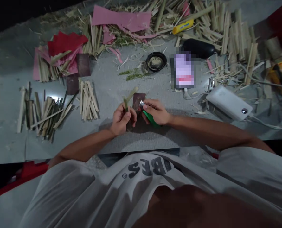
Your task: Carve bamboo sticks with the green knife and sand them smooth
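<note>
My left hand (121, 119) is closed round a thin greenish bamboo strip (129, 98) that sticks up and away from the fingers. My right hand (156, 111) grips a green-handled knife (150, 116), its short metal blade (141, 103) pointing toward the strip. Both hands hover over a dark brown sheet of sandpaper (138, 99) lying on the grey work surface (131, 139). The blade tip is close beside the strip; I cannot tell whether they touch.
Cut bamboo sticks lie in piles at left (46, 114) and centre-left (88, 99). Pink and red paper (65, 44) sits behind. A black bowl (156, 61), phone (183, 70), white power bank (228, 103), yellow tube (182, 26) and bamboo offcuts (228, 34) fill the far right.
</note>
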Tool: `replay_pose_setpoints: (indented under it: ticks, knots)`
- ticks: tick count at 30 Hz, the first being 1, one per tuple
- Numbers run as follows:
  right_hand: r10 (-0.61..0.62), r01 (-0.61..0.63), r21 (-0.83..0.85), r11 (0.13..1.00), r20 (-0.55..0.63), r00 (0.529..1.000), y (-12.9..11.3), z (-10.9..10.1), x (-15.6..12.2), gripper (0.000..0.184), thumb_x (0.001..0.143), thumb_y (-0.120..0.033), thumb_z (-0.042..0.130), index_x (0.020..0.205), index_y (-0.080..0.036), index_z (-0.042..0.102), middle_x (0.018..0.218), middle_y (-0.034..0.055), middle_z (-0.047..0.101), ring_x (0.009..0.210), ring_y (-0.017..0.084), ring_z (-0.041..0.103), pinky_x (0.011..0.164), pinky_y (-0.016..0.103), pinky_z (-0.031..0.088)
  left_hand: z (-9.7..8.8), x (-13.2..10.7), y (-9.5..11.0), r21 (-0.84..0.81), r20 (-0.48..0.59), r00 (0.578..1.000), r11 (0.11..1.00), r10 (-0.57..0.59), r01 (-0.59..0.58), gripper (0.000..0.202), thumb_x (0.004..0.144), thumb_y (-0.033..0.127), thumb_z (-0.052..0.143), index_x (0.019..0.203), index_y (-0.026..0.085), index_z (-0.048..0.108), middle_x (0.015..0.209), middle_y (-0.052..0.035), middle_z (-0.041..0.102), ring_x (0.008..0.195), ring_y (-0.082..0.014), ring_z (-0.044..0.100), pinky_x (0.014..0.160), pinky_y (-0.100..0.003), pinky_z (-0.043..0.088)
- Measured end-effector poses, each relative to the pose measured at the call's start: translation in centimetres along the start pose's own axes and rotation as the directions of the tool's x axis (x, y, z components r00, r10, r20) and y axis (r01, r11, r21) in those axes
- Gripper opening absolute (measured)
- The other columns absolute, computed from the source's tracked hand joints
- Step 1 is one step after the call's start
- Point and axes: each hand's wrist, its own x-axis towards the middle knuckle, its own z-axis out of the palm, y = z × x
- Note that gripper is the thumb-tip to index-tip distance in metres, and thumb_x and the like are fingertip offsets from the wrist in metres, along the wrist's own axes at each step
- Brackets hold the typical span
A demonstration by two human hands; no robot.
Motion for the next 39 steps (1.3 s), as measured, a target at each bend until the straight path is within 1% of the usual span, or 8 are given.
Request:
replay_pose_setpoints:
  ticks: [6, 12, 19, 25, 29, 32, 35, 39]
  knots:
    - [0.074, -0.074, 0.052, 0.996, -0.002, 0.997, 0.0, -0.3, -1.0, 0.067, 0.115, -0.087, 0.094, 0.108, -0.023, 0.076, 0.073, -0.0026, 0.072, 0.048, 0.014, 0.062, 0.043, 0.024, 0.054, -0.8, -0.8, -0.1, -0.113, 0.153, 0.975, 0.977, -0.162, 0.18, 0.065, 0.123, 0.074, 0.086, 0.121, 0.036, 0.034, 0.074, 0.0131, 0.083, 0.047, -0.015, 0.07, 0.049, -0.021, 0.056]
    - [0.136, -0.155, 0.08, 0.985, 0.202, 0.97, -1.1, -1.1, -1.0, 0.061, 0.123, -0.077, 0.092, 0.107, -0.021, 0.074, 0.074, -0.0017, 0.075, 0.049, 0.014, 0.065, 0.044, 0.022, 0.056, -1.4, -0.6, -1.6, -0.196, 0.341, 0.934, 0.964, -0.106, 0.181, 0.048, 0.133, 0.067, 0.072, 0.126, 0.035, 0.036, 0.088, 0.0098, 0.088, 0.052, -0.0157, 0.079, 0.049, -0.021, 0.061]
    - [0.262, -0.279, -0.02, 0.96, 0.411, 0.873, -2.8, -2.5, -0.1, 0.06, 0.124, -0.07, 0.095, 0.104, -0.016, 0.078, 0.074, -0.0016, 0.074, 0.05, 0.012, 0.067, 0.047, 0.02, 0.057, -0.8, 0.0, -2.9, -0.184, 0.309, 0.949, 0.975, -0.061, 0.122, 0.064, 0.119, 0.075, 0.091, 0.124, 0.034, 0.043, 0.096, 0.0099, 0.079, 0.05, -0.0065, 0.058, 0.045, -0.018, 0.043]
    - [0.233, -0.228, -0.063, 0.972, 0.426, 0.874, -2.9, -3.0, 0.2, 0.06, 0.126, -0.069, 0.092, 0.103, -0.016, 0.077, 0.075, 0.0, 0.073, 0.056, 0.012, 0.07, 0.048, 0.018, 0.057, -1.0, 0.3, -3.2, -0.114, 0.341, 0.933, 0.98, -0.115, 0.162, 0.06, 0.117, 0.073, 0.092, 0.129, 0.033, 0.049, 0.105, 0.0084, 0.082, 0.049, -0.0053, 0.049, 0.049, -0.022, 0.05]
    - [0.268, -0.257, -0.084, 0.963, 0.432, 0.861, -3.2, -3.1, 0.3, 0.056, 0.124, -0.068, 0.095, 0.106, -0.016, 0.081, 0.076, -0.0005, 0.074, 0.056, 0.013, 0.07, 0.048, 0.02, 0.06, -1.5, 0.4, -3.5, -0.065, 0.367, 0.924, 0.988, -0.108, 0.142, 0.053, 0.119, 0.065, 0.089, 0.134, 0.033, 0.05, 0.105, 0.0099, 0.078, 0.045, -0.0035, 0.046, 0.046, -0.022, 0.045]
    - [0.303, -0.287, -0.102, 0.952, 0.415, 0.858, -3.5, -3.1, 0.2, 0.054, 0.124, -0.066, 0.095, 0.108, -0.016, 0.083, 0.077, 0.0003, 0.075, 0.055, 0.014, 0.071, 0.049, 0.021, 0.061, -1.6, 0.6, -3.8, 0.012, 0.371, 0.925, 0.997, -0.075, 0.076, 0.053, 0.118, 0.06, 0.091, 0.138, 0.033, 0.05, 0.111, 0.007, 0.08, 0.056, -0.0068, 0.066, 0.058, -0.026, 0.057]
    - [0.33, -0.314, -0.106, 0.944, 0.388, 0.861, -3.5, -2.9, 0.1, 0.055, 0.124, -0.067, 0.094, 0.108, -0.016, 0.083, 0.078, 0.0017, 0.076, 0.055, 0.014, 0.07, 0.049, 0.022, 0.06, -1.3, 0.8, -3.6, 0.094, 0.363, 0.932, 0.995, -0.013, -0.022, 0.061, 0.116, 0.07, 0.093, 0.138, 0.032, 0.049, 0.118, 0.0024, 0.079, 0.09, -0.0178, 0.088, 0.083, -0.037, 0.073]
    - [0.353, -0.347, -0.081, 0.935, 0.336, 0.873, -3.7, -2.6, 0.2, 0.052, 0.123, -0.062, 0.097, 0.102, -0.018, 0.079, 0.075, 0.001, 0.072, 0.054, 0.014, 0.066, 0.047, 0.021, 0.056, -0.7, 0.8, -3.0, 0.268, 0.304, 0.953, 0.961, -0.015, -0.071, 0.066, 0.125, 0.092, 0.068, 0.133, 0.03, 0.046, 0.125, -0.003, 0.072, 0.111, -0.0235, 0.089, 0.099, -0.046, 0.075]
